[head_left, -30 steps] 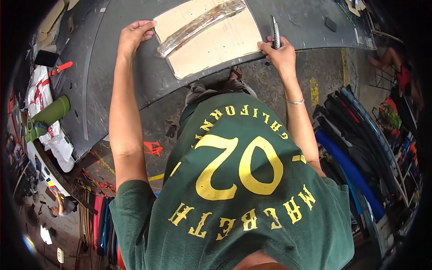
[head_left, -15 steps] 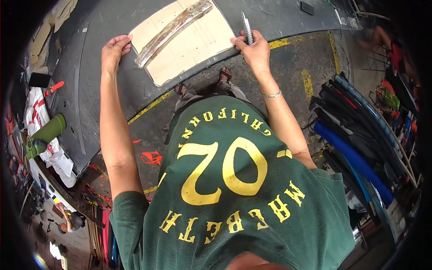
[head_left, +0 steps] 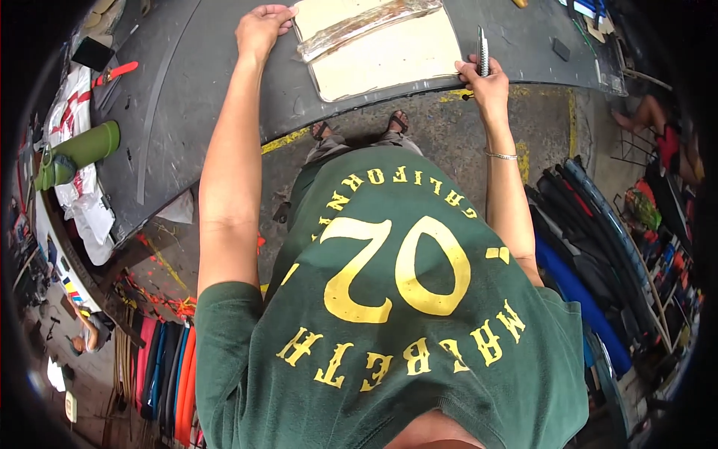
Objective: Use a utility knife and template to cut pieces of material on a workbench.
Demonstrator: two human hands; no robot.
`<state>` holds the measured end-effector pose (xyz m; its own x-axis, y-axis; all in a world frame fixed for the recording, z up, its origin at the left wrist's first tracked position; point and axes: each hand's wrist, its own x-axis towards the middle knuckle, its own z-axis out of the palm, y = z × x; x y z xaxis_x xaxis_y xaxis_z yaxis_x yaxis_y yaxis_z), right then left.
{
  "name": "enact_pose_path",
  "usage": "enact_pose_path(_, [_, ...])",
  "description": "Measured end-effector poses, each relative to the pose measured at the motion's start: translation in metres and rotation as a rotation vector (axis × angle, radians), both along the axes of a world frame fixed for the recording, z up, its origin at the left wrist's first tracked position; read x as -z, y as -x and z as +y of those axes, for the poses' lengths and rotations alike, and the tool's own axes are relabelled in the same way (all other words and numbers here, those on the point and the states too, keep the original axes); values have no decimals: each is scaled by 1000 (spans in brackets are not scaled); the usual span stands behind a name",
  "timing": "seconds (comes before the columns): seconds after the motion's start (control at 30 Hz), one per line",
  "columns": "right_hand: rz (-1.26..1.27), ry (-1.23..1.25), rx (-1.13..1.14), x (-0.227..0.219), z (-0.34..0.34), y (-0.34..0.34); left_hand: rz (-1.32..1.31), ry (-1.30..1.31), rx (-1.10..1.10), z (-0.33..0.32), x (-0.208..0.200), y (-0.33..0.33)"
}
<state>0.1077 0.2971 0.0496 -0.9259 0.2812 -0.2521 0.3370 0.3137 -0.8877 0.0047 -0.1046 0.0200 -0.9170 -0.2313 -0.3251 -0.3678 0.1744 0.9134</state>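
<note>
The board (head_left: 389, 72), a pale sheet with rounded corners and a dark edge, lies on the worktop (head_left: 183, 82) ahead of the person, between the two hands and close to the worktop's near edge. Its long axis runs from left to right, the right end set slightly farther away; the far edge is partly cut off by the top of the view.

The left hand (head_left: 263, 31) pinches the board at its far left corner, thumb and fingers pressed together. The right hand (head_left: 488, 82) is at the near right corner, thumb tip against the edge; whether a finger grips from beneath cannot be told. That hand is also closed around a slim cutter (head_left: 482, 54), its tip pointing away from the person. So the hands stand at opposite corners, the right one nearer the body, and neither is apart from the board.

A shiny brown strip (head_left: 370, 30) lies across the board's far half, roughly along its long axis. Its left end is near the left hand; the right hand is farther from it. A small black block (head_left: 561, 49) sits to the right.
</note>
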Motion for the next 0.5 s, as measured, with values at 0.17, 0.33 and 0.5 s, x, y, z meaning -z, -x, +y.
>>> enact_pose_path(0.17, [90,20,164,-11,18,-10,125,-85,-39,25,2,2])
enact_pose_path(0.33, [44,195,124,-24,12,-48,148,-261,85,27,2,-5])
enact_pose_path(0.5, [-71,583,79,-37,1,-74,200,-185,-9,28,-15,-16])
